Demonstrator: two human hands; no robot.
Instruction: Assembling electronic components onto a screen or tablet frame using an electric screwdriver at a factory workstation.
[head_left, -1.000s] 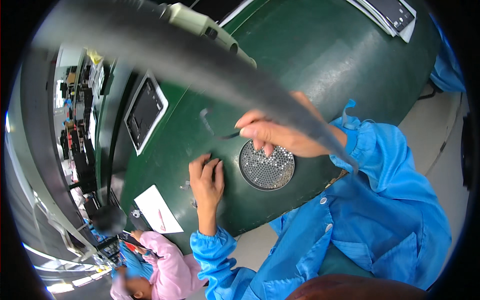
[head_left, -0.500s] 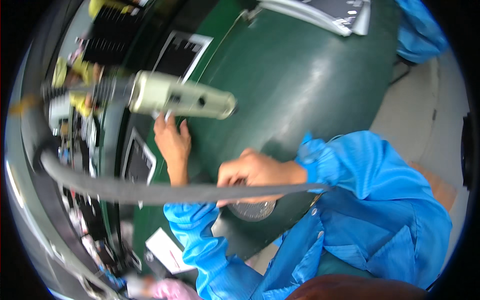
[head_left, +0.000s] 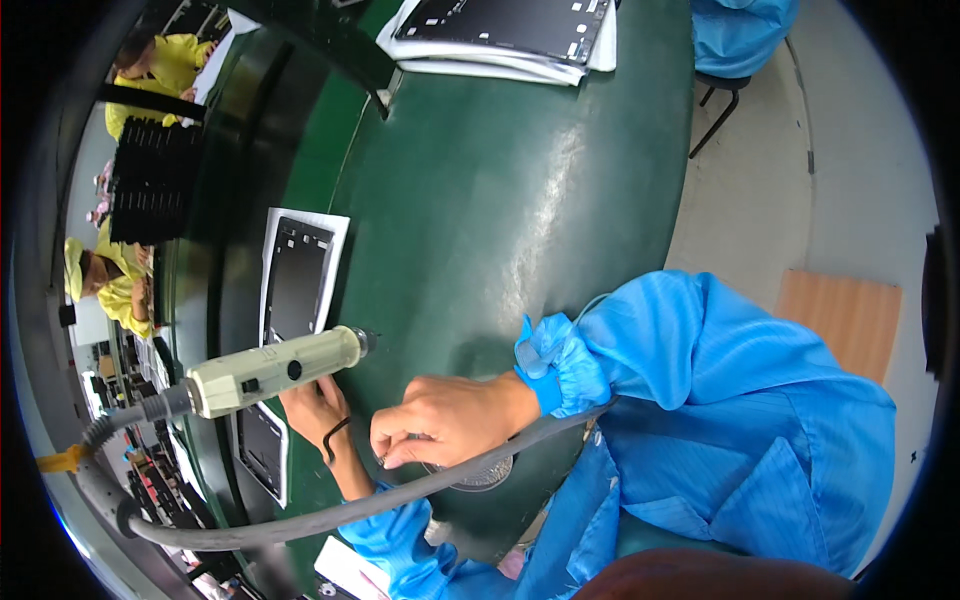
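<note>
A cream electric screwdriver [head_left: 280, 370] hangs on a spring and grey cable, its tip pointing right. My left hand [head_left: 316, 410], with a black band at the wrist, is just below and partly behind it; the fingers that show are stretched out, their tips hidden by the tool. Beside it is a black panel [head_left: 262, 445] on a white sheet. My right hand [head_left: 450, 418] is closed, thumb and fingertips pinched together on something too small to make out. Under that hand sits a round metal dish [head_left: 488, 472] of small pieces, partly covered by hand and cable.
A thick grey cable [head_left: 440, 487] bows across in front of my arms. Another black panel [head_left: 300, 275] lies farther along the green table [head_left: 450, 200]. Stacked panels [head_left: 510, 30] rest at the far end. People in yellow sit at the far left; a person in blue sits top right.
The whole view has shifted, bringing hands and screwdriver lower and leftward in the picture. The screwdriver's tip now tilts up. My right hand has moved from over the dish toward my left hand.
</note>
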